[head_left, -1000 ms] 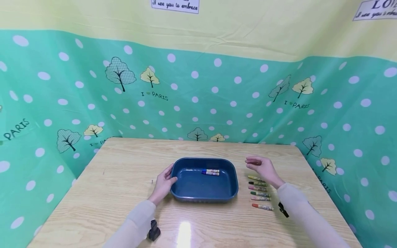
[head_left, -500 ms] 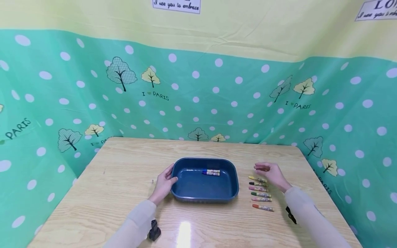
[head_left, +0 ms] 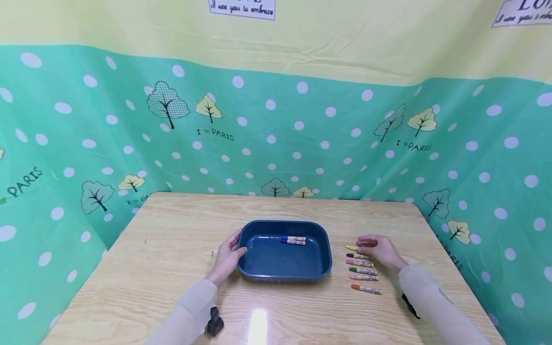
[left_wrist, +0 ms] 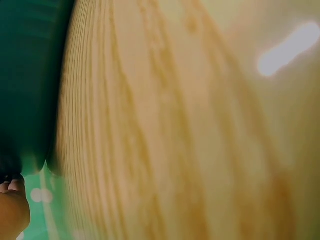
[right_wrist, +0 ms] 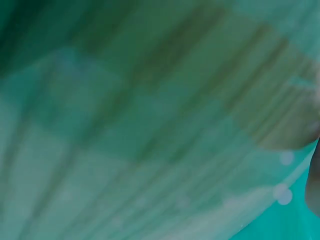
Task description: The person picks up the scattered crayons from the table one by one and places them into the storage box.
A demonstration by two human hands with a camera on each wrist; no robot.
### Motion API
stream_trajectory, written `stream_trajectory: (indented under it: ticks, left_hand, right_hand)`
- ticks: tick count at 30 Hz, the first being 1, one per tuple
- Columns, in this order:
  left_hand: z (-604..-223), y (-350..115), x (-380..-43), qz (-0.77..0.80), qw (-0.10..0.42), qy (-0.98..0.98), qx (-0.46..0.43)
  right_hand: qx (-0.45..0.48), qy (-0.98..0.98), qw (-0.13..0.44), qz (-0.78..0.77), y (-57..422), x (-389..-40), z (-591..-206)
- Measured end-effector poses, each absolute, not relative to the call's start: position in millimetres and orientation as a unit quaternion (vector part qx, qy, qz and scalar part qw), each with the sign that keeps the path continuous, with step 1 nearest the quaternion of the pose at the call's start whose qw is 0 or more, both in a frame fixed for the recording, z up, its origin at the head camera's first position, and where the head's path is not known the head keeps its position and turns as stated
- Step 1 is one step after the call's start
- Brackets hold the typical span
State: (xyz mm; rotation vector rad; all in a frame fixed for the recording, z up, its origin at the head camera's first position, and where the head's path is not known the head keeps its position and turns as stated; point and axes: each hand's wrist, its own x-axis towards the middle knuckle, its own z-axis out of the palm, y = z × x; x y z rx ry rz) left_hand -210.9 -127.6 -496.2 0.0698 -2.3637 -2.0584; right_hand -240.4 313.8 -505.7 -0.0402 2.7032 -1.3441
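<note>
At the left end of the dark blue basin (head_left: 284, 277), my left hand (head_left: 226, 258) grips the wall, thumb over the rim. Two blue crayons (head_left: 294, 240) lie side by side inside the basin. My right hand (head_left: 381, 250) is at the far end of a column of crayons, its fingertips over the rear part of the yellow crayon (head_left: 351, 247). Whether they pinch it is hidden. Nearer me lie a black crayon (head_left: 357, 256), a pink crayon (head_left: 360, 263), a green crayon (head_left: 362, 271), a light pink crayon (head_left: 363, 278) and an orange crayon (head_left: 365, 289).
The basin and crayons are on a wood-grain table (head_left: 181, 225). A green dotted cloth (head_left: 297, 129) hangs behind and at both sides. The left wrist view shows the basin's outer wall (left_wrist: 30, 90); the right wrist view is badly blurred.
My right hand has moved right, then down toward me, from beyond the crayons to the yellow one. My left hand and the basin have stayed in place.
</note>
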Motion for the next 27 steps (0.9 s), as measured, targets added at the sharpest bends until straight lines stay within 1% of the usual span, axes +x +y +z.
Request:
stream_trajectory:
  ticks: [8, 21, 27]
  left_hand:
    - [-497.0, -127.6, -210.9, -0.658, 0.009, -0.753, 0.027]
    - [-498.7, -128.1, -211.7, -0.664, 0.013, -0.747, 0.031]
    - [-498.3, -126.7, -211.5, -0.662, 0.005, -0.749, 0.029]
  right_hand:
    - [-0.034, 0.910, 0.027, -0.412, 306.9, -240.2, -507.2]
    - [-0.033, 0.921, 0.029, -0.388, 304.9, -243.3, -502.3]
    - [-0.016, 0.913, 0.045, -0.405, 305.7, -241.3, -498.8]
